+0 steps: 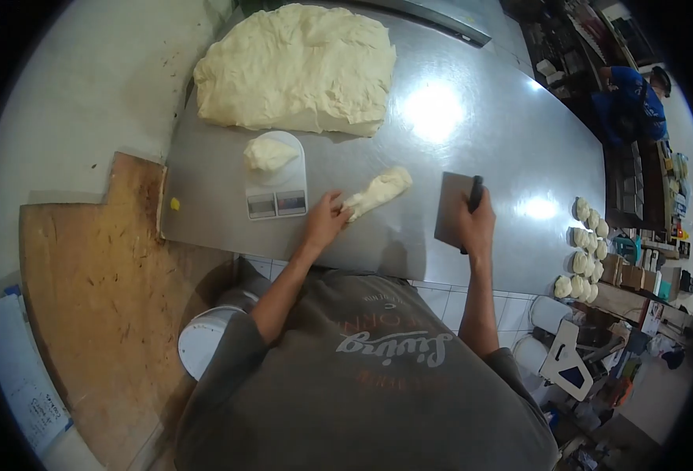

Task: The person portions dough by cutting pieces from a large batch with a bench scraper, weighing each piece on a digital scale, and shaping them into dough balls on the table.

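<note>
My left hand (328, 222) touches the near end of a long strip of dough (380, 192) on the metal table, its fingers partly bent around that end. My right hand (476, 224) grips the dark handle of a flat dough scraper (450, 208), whose blade points left. Left of the strip, a white digital scale (295, 174) carries a small lump of dough (269, 155). Behind the scale lies a very large mass of dough (295, 71).
The steel table (409, 243) has several dough balls (581, 261) grouped at its right end. A wooden board (103, 290) adjoins its left side. A white bucket (203, 341) stands below. A person in blue (633, 102) is at the far right, beside shelves.
</note>
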### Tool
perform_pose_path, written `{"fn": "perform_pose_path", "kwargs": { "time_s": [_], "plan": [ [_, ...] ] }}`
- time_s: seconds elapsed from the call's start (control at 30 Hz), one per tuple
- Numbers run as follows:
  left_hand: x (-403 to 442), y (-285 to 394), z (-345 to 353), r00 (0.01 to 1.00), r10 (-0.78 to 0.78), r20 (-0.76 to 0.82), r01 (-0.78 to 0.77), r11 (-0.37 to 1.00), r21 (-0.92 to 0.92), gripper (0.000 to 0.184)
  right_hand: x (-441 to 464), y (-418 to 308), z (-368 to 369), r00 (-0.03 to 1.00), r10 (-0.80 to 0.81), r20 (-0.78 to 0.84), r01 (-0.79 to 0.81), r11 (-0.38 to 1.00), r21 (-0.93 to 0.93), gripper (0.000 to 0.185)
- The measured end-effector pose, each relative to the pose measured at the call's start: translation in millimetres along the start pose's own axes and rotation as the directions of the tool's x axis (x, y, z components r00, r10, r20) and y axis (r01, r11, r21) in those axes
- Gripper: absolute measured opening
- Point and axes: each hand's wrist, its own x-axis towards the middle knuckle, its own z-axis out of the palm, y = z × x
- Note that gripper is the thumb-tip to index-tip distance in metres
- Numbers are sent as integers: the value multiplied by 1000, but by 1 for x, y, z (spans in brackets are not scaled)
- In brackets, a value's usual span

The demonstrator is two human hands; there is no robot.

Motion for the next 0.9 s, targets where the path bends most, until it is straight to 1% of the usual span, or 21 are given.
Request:
{"fn": "perform_pose_path", "kwargs": {
  "time_s": [0.03, 0.07, 0.1, 0.13, 0.17, 0.2, 0.23, 0.33, 0.43, 0.53, 0.6, 0.63, 0.7, 0.73, 0.77, 0.8, 0.87, 0.9],
  "plan": [
    [-8, -5, -4, 999, -30, -28, 28, 998, -63, 50, -5, -7, 6, 998, 2, 62, -1, 1000, -27, 29],
    [-14, -10, -5, 999, -32, -24, 30, 996, -79, 45, -13, -16, 15, 990, -98, 101, 92, 994, 66, 29],
    [-21, -14, -6, 999, -37, -20, 35, 995, -96, 40, -14, -10, 31, 969, -119, 216, 129, 991, -30, 30],
    [-22, -18, -7, 999, -35, -20, 33, 993, -110, 36, -23, -33, 42, 944, -167, 283, 192, 979, -63, 33],
    [-23, -21, -8, 999, -28, -37, 23, 991, -133, 32, -29, -56, 50, 902, -127, 412, 198, 971, -135, 36],
    [-25, -26, -6, 998, -23, -51, 15, 988, -155, 28, -36, -65, 67, 868, -142, 476, 255, 950, -182, 37],
    [-26, -29, -6, 998, -17, -66, 5, 984, -178, 24, -41, -70, 89, 847, -148, 511, 319, 910, -265, 31],
    [-28, -25, -8, 991, 18, -130, -21, 999, -28, 23, -42, -53, 159, 813, -248, 527, 431, 865, -257, 29],
    [-30, -22, -10, 990, 27, -137, -13, 994, 107, 27, -33, -52, 198, 821, -323, 472, 462, 860, -215, 31],
    [-38, -27, -10, 996, -49, -70, 52, 998, 46, 27, -39, -43, 188, 840, -288, 460, 407, 895, -183, 29],
    [-41, -43, -12, 995, -103, 12, 104, 979, -177, 26, -53, -33, 160, 837, -192, 512, 325, 927, -184, 28],
    [-44, -50, -11, 990, -126, 61, 139, 948, -286, 26, -65, -23, 143, 830, -139, 540, 281, 941, -190, 29],
    [-41, -42, -15, 997, -81, -5, 79, 984, -160, 22, -77, 8, 128, 852, -14, 524, 178, 948, -264, 32],
    [-43, -37, -17, 998, -59, -34, 56, 994, -93, 21, -80, 18, 119, 858, -9, 513, 156, 957, -244, 33],
    [-42, -29, -14, 982, 95, -161, -94, 995, 11, 21, -83, 28, 112, 865, -1, 502, 131, 966, -223, 34],
    [-37, -16, -6, 928, 259, -266, -230, 964, 135, 23, -84, 34, 105, 872, 6, 489, 105, 974, -200, 35],
    [-22, -8, 8, 840, 467, -274, -368, 864, 344, 26, -84, 38, 97, 880, 23, 474, 67, 983, -172, 34],
    [-13, -9, 12, 840, 503, -203, -391, 821, 415, 29, -84, 37, 96, 882, 27, 471, 52, 987, -153, 34]
  ]
}}
